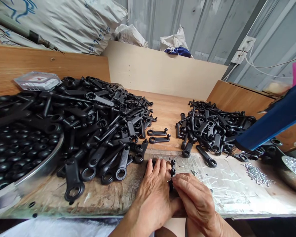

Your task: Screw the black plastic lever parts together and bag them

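My left hand (156,186) lies palm down at the bench's front, its fingers pressed together over black plastic crank handles that it mostly hides. Round black knobs (173,171) on the handles' ends stick out in a row past its right side. Against these knobs, the thumb and fingertips of my right hand (193,194) are pinched together; what they hold is too small to make out. Beyond the hands, two crank handles with knobs (160,139) lie side by side on the wood.
To the left is a large heap of black crank handles (98,121), beside a metal basin (56,154) of black knobs. Another heap of handles (207,126) lies right, under a blue tube-shaped part (268,118). Small silvery screws or rivets (258,174) lie near a metal bowl (292,179).
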The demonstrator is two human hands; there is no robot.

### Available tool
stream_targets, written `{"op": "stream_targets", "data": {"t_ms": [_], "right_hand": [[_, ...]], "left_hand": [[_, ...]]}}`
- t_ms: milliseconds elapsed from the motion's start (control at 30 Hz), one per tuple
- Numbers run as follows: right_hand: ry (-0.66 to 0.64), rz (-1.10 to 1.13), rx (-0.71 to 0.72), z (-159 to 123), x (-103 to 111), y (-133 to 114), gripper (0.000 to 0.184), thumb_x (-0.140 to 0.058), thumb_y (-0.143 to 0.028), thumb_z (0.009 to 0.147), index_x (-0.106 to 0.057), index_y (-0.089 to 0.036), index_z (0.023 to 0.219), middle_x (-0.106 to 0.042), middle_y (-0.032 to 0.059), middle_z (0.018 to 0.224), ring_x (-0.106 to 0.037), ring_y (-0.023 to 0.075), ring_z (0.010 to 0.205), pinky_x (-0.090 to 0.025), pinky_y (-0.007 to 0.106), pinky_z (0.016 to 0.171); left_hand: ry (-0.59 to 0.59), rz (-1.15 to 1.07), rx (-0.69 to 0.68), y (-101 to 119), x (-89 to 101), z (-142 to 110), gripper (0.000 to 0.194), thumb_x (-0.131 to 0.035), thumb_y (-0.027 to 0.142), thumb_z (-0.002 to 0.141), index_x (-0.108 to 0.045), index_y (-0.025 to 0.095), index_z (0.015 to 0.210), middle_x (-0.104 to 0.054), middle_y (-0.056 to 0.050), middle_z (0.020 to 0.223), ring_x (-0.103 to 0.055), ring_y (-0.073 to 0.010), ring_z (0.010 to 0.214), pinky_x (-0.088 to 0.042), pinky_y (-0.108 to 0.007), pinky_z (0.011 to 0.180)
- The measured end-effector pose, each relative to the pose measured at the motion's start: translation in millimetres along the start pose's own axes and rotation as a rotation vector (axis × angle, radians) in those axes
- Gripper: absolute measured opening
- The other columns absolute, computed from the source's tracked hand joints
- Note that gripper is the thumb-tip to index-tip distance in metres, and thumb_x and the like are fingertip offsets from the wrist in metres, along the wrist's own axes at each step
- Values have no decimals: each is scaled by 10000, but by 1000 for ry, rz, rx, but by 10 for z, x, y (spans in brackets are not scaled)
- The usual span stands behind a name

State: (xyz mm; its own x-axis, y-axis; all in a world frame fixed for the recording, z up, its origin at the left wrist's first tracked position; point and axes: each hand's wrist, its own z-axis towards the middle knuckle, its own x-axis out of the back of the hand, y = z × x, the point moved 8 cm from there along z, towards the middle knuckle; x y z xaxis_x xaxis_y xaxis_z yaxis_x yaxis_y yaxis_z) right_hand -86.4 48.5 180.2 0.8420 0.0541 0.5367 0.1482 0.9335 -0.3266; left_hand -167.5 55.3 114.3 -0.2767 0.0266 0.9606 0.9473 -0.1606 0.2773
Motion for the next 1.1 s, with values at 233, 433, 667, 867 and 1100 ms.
{"op": "stream_targets", "data": {"t_ms": [233, 433, 667, 867, 1100], "right_hand": [[-128, -85, -56, -42, 7, 159, 227, -428, -43, 875, -608, -165, 937, -671, 59, 827, -614, 141, 716, -508, 230, 649], [-318, -232, -55, 91, -113, 177, 193, -453, -85, 862, -614, -166, 794, -629, 38, 746, -541, 157, 661, -451, 261, 603], [-614, -435, -65, 24, -418, 150, 101, -532, -80, 752, -580, -169, 745, -597, 53, 769, -522, 183, 701, -464, 323, 672], [-664, -490, -48, -98, -549, 219, 182, -515, -86, 761, -628, -150, 889, -620, 105, 917, -544, 217, 839, -469, 381, 795], [-772, -549, 95, 81, -583, 5, 145, -532, -48, 712, -623, -135, 782, -624, 97, 773, -563, 242, 841, -430, 412, 832]], "left_hand": [[51, 8, 16, -14, 32, -18, 761, -442, 596, 844, -395, 37, 1358, -368, -224, 1437, -280, -353, 1354, -187, -559, 1117], [64, 72, 18, -20, -4, -16, 698, -428, 556, 854, -393, 78, 1362, -411, -187, 1417, -310, -322, 1340, -197, -544, 1114], [67, 184, -32, 13, -71, -2, 577, -334, 440, 909, -384, 103, 1375, -435, -176, 1391, -322, -334, 1320, -205, -569, 1091], [77, 187, -63, 23, -52, -17, 577, -332, 387, 916, -309, 104, 1419, -409, -178, 1413, -309, -341, 1327, -232, -578, 1073], [49, 145, -57, 19, -37, -26, 572, -328, 413, 922, -362, 94, 1395, -400, -198, 1419, -311, -363, 1329, -207, -584, 1083]]}}
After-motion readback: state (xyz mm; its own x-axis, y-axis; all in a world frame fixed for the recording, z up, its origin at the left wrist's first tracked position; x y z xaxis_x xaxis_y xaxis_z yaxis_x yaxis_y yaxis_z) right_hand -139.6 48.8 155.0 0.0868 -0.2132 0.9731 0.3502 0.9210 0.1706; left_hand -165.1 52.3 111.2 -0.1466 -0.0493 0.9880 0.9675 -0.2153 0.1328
